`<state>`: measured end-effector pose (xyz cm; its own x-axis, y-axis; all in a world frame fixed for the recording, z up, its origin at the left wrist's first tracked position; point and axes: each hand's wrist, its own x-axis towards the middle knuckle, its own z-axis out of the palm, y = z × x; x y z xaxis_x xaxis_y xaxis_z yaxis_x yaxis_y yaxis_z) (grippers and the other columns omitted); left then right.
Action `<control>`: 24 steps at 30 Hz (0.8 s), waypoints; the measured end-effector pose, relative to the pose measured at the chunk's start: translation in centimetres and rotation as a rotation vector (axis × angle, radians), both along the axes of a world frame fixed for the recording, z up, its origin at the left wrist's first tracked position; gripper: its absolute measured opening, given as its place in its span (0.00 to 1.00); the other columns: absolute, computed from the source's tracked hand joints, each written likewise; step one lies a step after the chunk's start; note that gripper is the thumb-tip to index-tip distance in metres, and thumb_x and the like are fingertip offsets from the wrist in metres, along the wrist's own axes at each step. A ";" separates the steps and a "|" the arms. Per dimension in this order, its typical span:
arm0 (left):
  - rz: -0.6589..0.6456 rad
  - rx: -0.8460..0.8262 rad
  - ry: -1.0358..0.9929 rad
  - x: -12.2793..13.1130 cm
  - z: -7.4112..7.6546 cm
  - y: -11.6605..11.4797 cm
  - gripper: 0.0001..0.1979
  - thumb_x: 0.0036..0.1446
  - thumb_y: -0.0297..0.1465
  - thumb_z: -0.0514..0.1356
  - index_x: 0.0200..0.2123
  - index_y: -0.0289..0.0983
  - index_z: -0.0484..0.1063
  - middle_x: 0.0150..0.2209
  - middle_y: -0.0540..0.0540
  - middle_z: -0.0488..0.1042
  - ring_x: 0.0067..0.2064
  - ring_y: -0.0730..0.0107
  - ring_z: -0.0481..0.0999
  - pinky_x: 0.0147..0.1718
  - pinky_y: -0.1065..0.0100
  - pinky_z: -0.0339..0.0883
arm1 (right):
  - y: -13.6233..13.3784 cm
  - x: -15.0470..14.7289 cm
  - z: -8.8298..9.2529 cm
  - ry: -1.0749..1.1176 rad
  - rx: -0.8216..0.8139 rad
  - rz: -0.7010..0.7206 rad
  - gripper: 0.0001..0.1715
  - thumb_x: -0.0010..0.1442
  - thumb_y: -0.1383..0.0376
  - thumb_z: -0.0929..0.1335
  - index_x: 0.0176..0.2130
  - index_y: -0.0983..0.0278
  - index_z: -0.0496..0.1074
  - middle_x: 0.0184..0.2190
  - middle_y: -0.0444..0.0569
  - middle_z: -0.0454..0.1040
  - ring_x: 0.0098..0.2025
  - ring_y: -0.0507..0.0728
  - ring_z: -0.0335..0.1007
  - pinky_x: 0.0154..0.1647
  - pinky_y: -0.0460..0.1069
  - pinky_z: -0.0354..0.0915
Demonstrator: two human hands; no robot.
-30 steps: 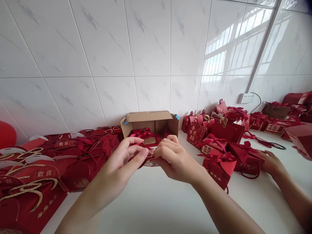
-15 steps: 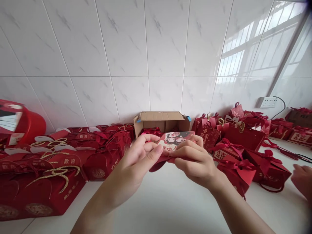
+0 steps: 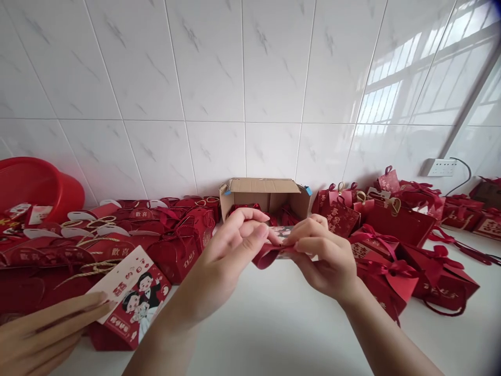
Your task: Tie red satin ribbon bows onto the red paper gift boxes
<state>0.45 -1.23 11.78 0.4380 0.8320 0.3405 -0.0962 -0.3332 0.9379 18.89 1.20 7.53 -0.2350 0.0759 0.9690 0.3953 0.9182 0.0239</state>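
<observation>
Near the middle, both my hands pinch a red printed paper gift box (image 3: 266,256), tilted so that mostly its edge and a curled red flap show. My left hand (image 3: 231,257) is closed on its left side with thumb and fingertips. My right hand (image 3: 326,255) grips the right side, its fingers bent over the edge. Part of the printed face is visible between my hands; my fingers hide the rest. Behind the box stands an open cardboard carton (image 3: 264,185) with red items inside.
At lower left another person's hand (image 3: 55,326) holds a red and white box (image 3: 143,297) printed with a cartoon couple. Rows of red gift boxes (image 3: 183,250) stand left, beside a red basin (image 3: 70,196). Ribboned red boxes (image 3: 385,284) stand right. A tiled wall (image 3: 211,78) rises behind.
The box in my hands has tilted, showing less of its printed face and more of the curled flap. Another person's hand with a box has come in at left; the hand at the right edge is gone.
</observation>
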 end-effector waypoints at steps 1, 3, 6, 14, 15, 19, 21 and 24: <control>-0.002 0.010 0.010 0.0 0.0 0.1 0.11 0.63 0.40 0.51 0.44 0.43 0.65 0.39 0.50 0.74 0.44 0.70 0.70 0.41 0.68 0.64 | 0.0 -0.1 0.0 0.036 -0.050 0.033 0.12 0.55 0.77 0.66 0.33 0.60 0.64 0.27 0.43 0.72 0.27 0.52 0.69 0.33 0.52 0.61; -0.003 0.032 0.029 -0.3 -0.1 0.3 0.11 0.63 0.41 0.50 0.44 0.44 0.66 0.40 0.50 0.73 0.44 0.69 0.70 0.42 0.67 0.63 | -0.1 -0.5 -0.1 0.110 -0.181 0.081 0.10 0.55 0.75 0.67 0.33 0.60 0.64 0.27 0.43 0.72 0.28 0.53 0.69 0.32 0.51 0.62; -0.024 0.078 0.050 -0.8 0.0 0.7 0.12 0.62 0.40 0.53 0.47 0.45 0.66 0.46 0.48 0.71 0.51 0.64 0.68 0.48 0.64 0.63 | -0.2 -1.0 -0.3 0.234 -0.400 0.109 0.09 0.55 0.71 0.69 0.32 0.61 0.65 0.28 0.44 0.72 0.31 0.53 0.69 0.31 0.48 0.64; 0.061 0.118 0.136 -0.8 0.2 1.5 0.12 0.57 0.36 0.60 0.44 0.40 0.69 0.44 0.44 0.75 0.45 0.63 0.75 0.43 0.65 0.70 | -0.3 -1.2 0.1 0.441 -1.020 0.396 0.16 0.52 0.61 0.73 0.34 0.60 0.63 0.26 0.40 0.67 0.24 0.48 0.64 0.21 0.43 0.62; 0.139 0.148 0.148 -0.6 0.1 1.7 0.10 0.57 0.37 0.59 0.41 0.39 0.71 0.41 0.45 0.76 0.43 0.65 0.76 0.40 0.67 0.70 | -0.3 -1.2 0.1 0.428 -1.063 0.434 0.17 0.52 0.61 0.73 0.37 0.59 0.63 0.27 0.40 0.69 0.24 0.49 0.65 0.23 0.43 0.64; 0.331 0.269 0.200 0.1 -0.5 2.2 0.09 0.57 0.38 0.59 0.34 0.39 0.72 0.33 0.49 0.75 0.37 0.70 0.75 0.31 0.73 0.67 | -0.4 -1.1 0.2 0.360 -1.212 0.468 0.19 0.51 0.61 0.74 0.41 0.61 0.68 0.32 0.44 0.74 0.30 0.51 0.71 0.30 0.45 0.68; 0.371 0.325 0.210 0.4 -0.8 2.2 0.08 0.57 0.38 0.59 0.33 0.39 0.72 0.31 0.50 0.74 0.35 0.72 0.74 0.29 0.75 0.66 | -0.4 -0.9 0.2 0.315 -1.279 0.463 0.16 0.51 0.61 0.74 0.39 0.63 0.72 0.32 0.46 0.75 0.31 0.51 0.71 0.31 0.45 0.68; 0.413 0.424 0.203 0.9 -1.2 2.0 0.08 0.57 0.36 0.59 0.33 0.38 0.71 0.28 0.51 0.73 0.30 0.75 0.72 0.25 0.76 0.65 | -0.5 -0.9 0.2 0.240 -1.299 0.485 0.13 0.52 0.61 0.73 0.37 0.65 0.75 0.30 0.47 0.76 0.31 0.52 0.72 0.32 0.46 0.68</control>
